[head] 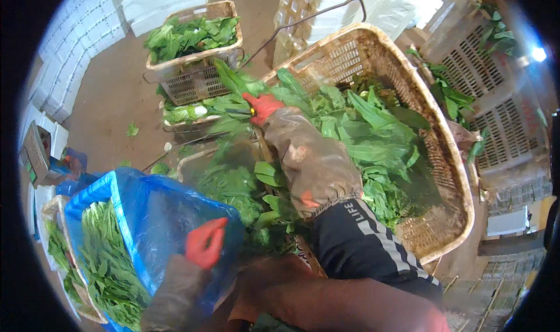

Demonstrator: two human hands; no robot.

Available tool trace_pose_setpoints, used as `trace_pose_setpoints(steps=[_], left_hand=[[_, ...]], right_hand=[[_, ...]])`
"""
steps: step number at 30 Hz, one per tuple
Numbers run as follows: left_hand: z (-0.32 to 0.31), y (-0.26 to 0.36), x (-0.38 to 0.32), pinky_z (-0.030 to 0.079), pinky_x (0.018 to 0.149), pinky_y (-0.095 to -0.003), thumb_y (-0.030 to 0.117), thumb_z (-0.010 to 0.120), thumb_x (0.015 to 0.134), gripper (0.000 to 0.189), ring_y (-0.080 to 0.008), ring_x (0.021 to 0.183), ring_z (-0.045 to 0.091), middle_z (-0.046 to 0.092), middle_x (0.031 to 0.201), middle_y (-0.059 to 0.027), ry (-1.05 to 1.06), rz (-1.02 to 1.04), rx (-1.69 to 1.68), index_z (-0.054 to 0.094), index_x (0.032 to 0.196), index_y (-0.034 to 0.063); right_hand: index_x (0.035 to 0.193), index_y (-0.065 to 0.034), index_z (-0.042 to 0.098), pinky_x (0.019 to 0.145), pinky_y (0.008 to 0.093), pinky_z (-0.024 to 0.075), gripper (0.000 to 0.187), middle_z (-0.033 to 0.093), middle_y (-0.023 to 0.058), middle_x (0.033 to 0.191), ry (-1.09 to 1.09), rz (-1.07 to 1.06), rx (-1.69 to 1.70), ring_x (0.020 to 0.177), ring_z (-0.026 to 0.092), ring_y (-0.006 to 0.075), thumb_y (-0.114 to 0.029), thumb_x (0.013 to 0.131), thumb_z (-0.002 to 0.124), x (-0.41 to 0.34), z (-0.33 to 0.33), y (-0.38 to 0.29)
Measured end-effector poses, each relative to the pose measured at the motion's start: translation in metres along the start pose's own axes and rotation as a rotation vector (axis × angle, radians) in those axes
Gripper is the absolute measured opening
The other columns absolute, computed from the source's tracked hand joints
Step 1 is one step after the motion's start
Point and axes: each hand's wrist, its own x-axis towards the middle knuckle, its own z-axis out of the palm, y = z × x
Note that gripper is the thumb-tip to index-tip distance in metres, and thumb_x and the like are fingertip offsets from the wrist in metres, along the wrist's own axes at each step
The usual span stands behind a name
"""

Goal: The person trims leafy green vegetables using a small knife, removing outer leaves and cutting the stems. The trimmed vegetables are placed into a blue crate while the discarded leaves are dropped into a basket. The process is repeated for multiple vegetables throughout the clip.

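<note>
My right hand (266,108) wears a red glove and is closed around a small knife (238,111) with a dark blade and a bit of yellow by the fingers. Long green leaves (232,78) rise just beyond it; whether the hand also grips them cannot be told. Beneath my right forearm, a large plastic basket (463,201) contains loose long-leaf greens (380,131). My left hand (205,243), also red-gloved, hovers in front of a blue plastic liner (175,209), thumb and forefinger drawn together with nothing visible between them. Neatly laid greens (107,262) fill the lined crate at left.
A smaller crate (197,76) heaped with leaves stands at the back, above another container of greens (188,113). White foam boxes (78,48) line the far left. A bent metal rod (302,21) crosses behind the basket. Leaf scraps (132,129) lie on the brown floor.
</note>
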Motion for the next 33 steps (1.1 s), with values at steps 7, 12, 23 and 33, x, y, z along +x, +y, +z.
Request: trace_pose_setpoints(steps=[7,12,23,33], left_hand=[[0.062,-0.023,0.070,0.048,0.091,-0.0380,0.045,0.049,0.096,0.056,-0.0247,0.107,0.061,0.061,0.124,-0.0151,-0.259,-0.599,-1.272,0.044,0.140,0.0113],[0.055,-0.011,0.102,0.048,0.089,-0.0371,0.039,0.053,0.093,0.053,-0.0231,0.106,0.060,0.060,0.123,-0.0125,-0.346,-0.373,-1.559,0.045,0.137,0.0105],[-0.011,-0.036,0.088,0.049,0.086,-0.0353,0.014,0.071,0.082,0.044,-0.0188,0.101,0.058,0.061,0.113,-0.0081,-0.456,0.441,-0.276,0.056,0.122,0.0044],[0.007,0.058,-0.023,0.050,0.084,-0.0315,0.016,0.071,0.082,0.042,-0.0139,0.095,0.060,0.064,0.106,-0.0070,-0.142,-0.092,-0.943,0.055,0.119,0.0021]], right_hand=[[0.103,-0.0086,0.062,0.082,0.0449,0.0497,0.031,0.062,0.0172,0.099,0.453,-0.118,0.503,0.095,0.060,0.0381,-0.015,0.072,0.065,-0.111,-0.074,-0.034],[0.099,-0.0087,0.060,0.060,0.0434,0.0492,0.031,0.060,0.0123,0.096,0.367,-0.573,0.495,0.075,0.059,0.0358,-0.014,0.070,0.067,-0.244,-0.048,-0.088],[0.147,-0.0097,0.031,0.065,0.0271,0.0516,0.058,0.065,0.0113,0.104,0.538,0.347,1.706,0.077,0.065,0.0157,-0.026,0.096,0.054,-0.330,-0.068,-0.154],[0.111,-0.0127,0.066,0.077,0.0404,0.0531,0.035,0.068,0.0143,0.091,0.162,0.119,0.162,0.086,0.066,0.0333,-0.014,0.076,0.067,-0.323,-0.086,-0.182]])
